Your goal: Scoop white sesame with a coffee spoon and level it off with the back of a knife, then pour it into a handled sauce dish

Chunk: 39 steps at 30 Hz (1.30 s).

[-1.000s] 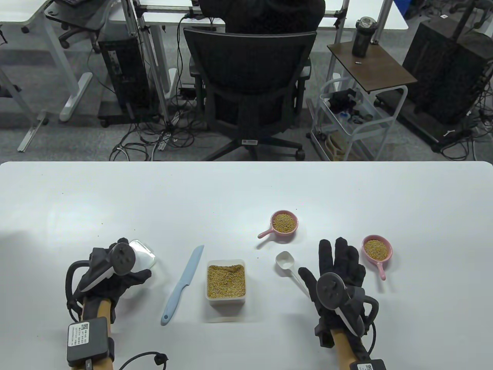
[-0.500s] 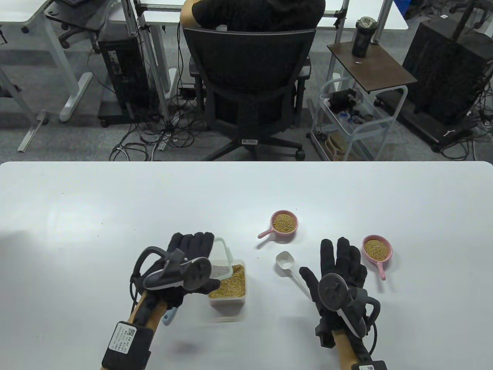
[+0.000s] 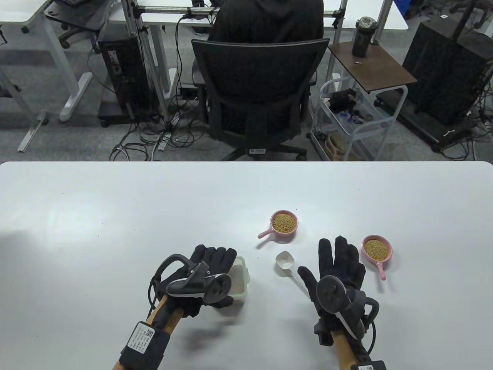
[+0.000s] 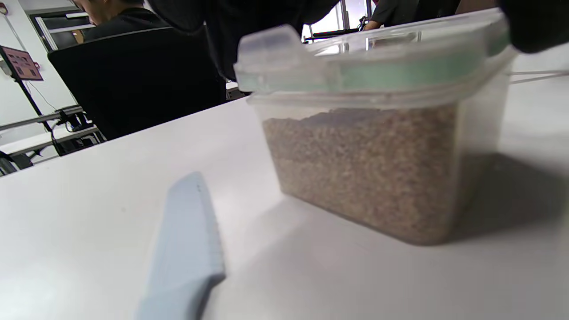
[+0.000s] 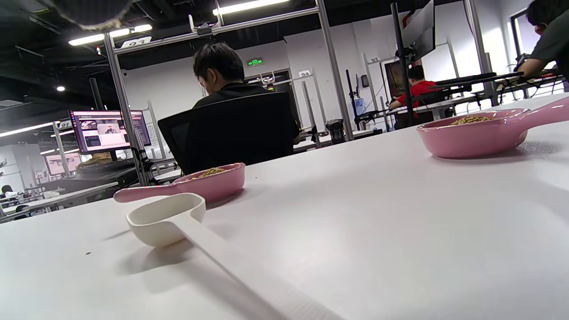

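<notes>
My left hand [image 3: 215, 257] lies on top of the clear lid [image 3: 241, 269], gripping it where it sits on the sesame box [image 4: 378, 169]; the lid [image 4: 355, 66] has a green seal. The blue knife [image 4: 186, 249] lies left of the box, hidden under my left hand in the table view. The white coffee spoon [image 3: 285, 261] lies empty on the table. My right hand [image 3: 339, 256] rests flat with straight fingers, its palm over the spoon's handle. Two pink handled sauce dishes [image 3: 284, 223] [image 3: 376, 249] hold sesame.
The white table [image 3: 115, 216] stretches wide to the left and back. A person sits in a black office chair [image 3: 258, 88] beyond the far edge. In the right wrist view the spoon [image 5: 166, 218] sits before the nearer dish [image 5: 213, 180].
My left hand picked the lid up from the left side, carried it right over the knife and set it down on the sesame box. The right hand stayed put.
</notes>
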Each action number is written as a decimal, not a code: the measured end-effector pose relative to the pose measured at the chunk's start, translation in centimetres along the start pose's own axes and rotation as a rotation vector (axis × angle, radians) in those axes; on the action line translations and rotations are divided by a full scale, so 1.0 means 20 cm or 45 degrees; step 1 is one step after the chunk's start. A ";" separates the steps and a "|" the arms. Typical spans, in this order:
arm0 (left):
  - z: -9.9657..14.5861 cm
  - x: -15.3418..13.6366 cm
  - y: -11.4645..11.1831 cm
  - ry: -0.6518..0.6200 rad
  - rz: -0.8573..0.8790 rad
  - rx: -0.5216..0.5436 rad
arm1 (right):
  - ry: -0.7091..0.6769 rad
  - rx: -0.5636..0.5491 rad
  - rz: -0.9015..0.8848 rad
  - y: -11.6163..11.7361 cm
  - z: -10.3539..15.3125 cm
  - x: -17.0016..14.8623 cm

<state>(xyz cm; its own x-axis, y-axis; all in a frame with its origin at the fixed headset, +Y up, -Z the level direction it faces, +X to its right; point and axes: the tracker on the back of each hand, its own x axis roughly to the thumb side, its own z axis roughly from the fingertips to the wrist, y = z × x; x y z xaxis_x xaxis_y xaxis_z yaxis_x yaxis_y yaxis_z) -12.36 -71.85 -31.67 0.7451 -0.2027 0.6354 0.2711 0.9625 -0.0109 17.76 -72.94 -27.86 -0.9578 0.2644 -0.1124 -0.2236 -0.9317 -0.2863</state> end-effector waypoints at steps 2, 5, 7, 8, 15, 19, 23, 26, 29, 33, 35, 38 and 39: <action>0.00 0.00 0.00 -0.006 0.007 0.002 | -0.002 0.003 0.007 0.00 0.00 0.00; 0.00 -0.02 -0.01 0.015 0.052 -0.037 | -0.006 0.007 0.012 0.01 0.00 0.01; 0.00 -0.04 -0.01 0.034 0.135 -0.097 | -0.011 0.006 0.015 0.01 0.00 0.01; 0.00 -0.05 -0.01 0.040 0.161 -0.105 | -0.015 0.007 0.016 0.01 0.00 0.01; 0.06 -0.13 -0.02 0.128 0.355 -0.038 | -0.069 0.018 -0.007 0.01 0.02 0.07; 0.17 -0.21 -0.01 0.413 0.509 0.178 | -0.137 0.022 -0.076 0.01 0.04 0.18; 0.25 -0.23 -0.07 0.633 0.682 0.157 | -0.193 0.111 -0.128 0.05 0.03 0.31; 0.25 -0.22 -0.15 0.716 0.807 0.151 | -0.181 0.231 -0.183 0.10 0.02 0.41; 0.23 -0.21 -0.18 0.737 0.861 0.153 | -0.125 0.344 -0.280 0.17 0.00 0.48; 0.21 -0.17 -0.19 0.715 0.842 0.214 | -0.061 0.438 -0.369 0.24 -0.01 0.54; 0.21 -0.15 -0.19 0.724 0.794 0.209 | -0.025 0.468 -0.403 0.27 -0.01 0.56; 0.22 -0.14 -0.19 0.748 0.799 0.229 | -0.004 0.541 -0.439 0.31 0.00 0.57; 0.22 -0.14 -0.20 0.757 0.806 0.236 | -0.006 0.553 -0.443 0.32 0.00 0.57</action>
<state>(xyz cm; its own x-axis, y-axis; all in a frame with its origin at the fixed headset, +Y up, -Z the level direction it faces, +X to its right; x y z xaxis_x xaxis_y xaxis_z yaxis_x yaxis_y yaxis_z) -18.22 -74.29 -29.99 0.9290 0.3672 0.0461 -0.3639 0.9291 -0.0665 5.51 -75.85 -30.96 -0.8149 0.5745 -0.0767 -0.5796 -0.8071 0.1129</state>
